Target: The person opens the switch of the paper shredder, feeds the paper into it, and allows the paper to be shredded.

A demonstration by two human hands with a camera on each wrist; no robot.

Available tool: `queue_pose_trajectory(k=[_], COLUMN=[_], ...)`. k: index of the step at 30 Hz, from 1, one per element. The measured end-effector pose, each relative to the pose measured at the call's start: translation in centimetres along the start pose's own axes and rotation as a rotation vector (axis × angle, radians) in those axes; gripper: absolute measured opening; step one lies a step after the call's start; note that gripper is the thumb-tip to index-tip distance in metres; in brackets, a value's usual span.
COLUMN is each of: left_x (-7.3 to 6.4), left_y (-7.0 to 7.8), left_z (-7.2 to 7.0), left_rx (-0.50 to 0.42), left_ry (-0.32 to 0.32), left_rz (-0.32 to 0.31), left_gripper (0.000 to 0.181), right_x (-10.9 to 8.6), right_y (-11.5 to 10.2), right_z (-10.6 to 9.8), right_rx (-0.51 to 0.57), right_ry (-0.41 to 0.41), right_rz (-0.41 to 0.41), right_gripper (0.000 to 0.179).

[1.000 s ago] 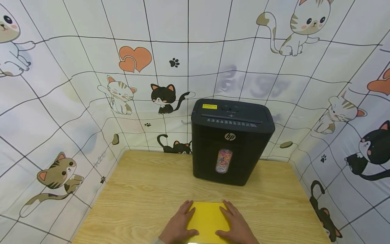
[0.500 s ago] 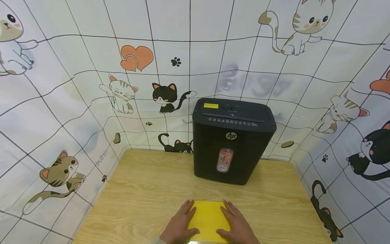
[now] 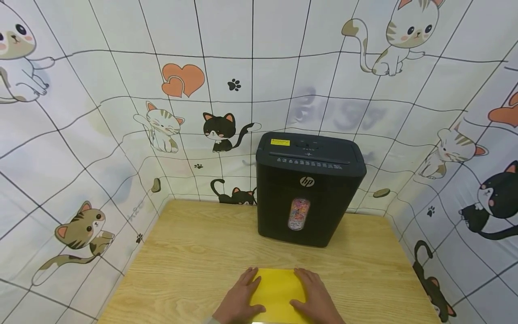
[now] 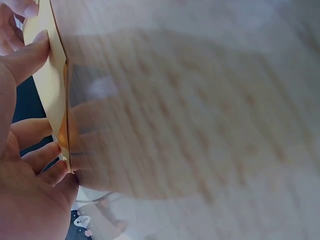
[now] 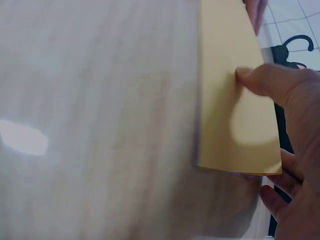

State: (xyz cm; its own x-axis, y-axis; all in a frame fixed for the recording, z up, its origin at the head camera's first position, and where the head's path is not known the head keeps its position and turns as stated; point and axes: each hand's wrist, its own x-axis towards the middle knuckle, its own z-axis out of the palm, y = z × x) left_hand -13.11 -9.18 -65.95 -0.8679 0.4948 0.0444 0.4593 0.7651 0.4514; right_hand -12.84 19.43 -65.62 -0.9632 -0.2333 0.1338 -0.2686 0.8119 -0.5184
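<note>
A yellow sheet of paper [image 3: 278, 288] lies flat on the table at the bottom centre of the head view. My left hand [image 3: 239, 298] holds its left side, thumb on top and fingers along the edge. On the opposite side, my right hand [image 3: 319, 299] grips it the same way. The right wrist view has the thumb pressing on the paper [image 5: 220, 115], fingertips bent at its edge; a thin purplish line shows beneath. In the left wrist view the paper [image 4: 52, 75] bulges slightly near the fingers of my left hand [image 4: 35, 200].
A black HP paper shredder [image 3: 309, 193] stands behind the hands, right of centre, near the back wall. The light wooden table [image 3: 194, 243] extends to both sides. Cat-printed sheeting [image 3: 226, 40] covers the walls at the back, left and right.
The fingers of my right hand have come closer together and shifted slightly inward over the paper's right side. My left hand and the paper stay about where they were.
</note>
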Motion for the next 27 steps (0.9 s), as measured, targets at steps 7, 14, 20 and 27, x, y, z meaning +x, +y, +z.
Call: queue_pose_trajectory(k=[7,14,20,27], left_x=[0.1,0.1,0.0,0.1], left_y=[-0.2,0.0,0.1,0.0], left_z=[0.4,0.3,0.1,-0.2], left_rx=[-0.015,-0.016,-0.023,-0.062], left_ry=[-0.034,-0.026,-0.001,0.012], left_rz=[-0.027,-0.015,-0.002,-0.044], left_gripper=[0.091,0.090,0.092,0.096], right_x=[0.9,1.2,1.4,1.4], right_y=[0.1,0.7,0.4,0.2], right_z=[-0.5,-0.8,-1.5,-2.3], right_rx=[0.085,0.274,0.406,0.562], right_ry=[0.005,0.043,0.092,0.074], right_rz=[0.165,0.366,0.513,0.530], right_gripper=[0.079,0.074,0.048,0.023])
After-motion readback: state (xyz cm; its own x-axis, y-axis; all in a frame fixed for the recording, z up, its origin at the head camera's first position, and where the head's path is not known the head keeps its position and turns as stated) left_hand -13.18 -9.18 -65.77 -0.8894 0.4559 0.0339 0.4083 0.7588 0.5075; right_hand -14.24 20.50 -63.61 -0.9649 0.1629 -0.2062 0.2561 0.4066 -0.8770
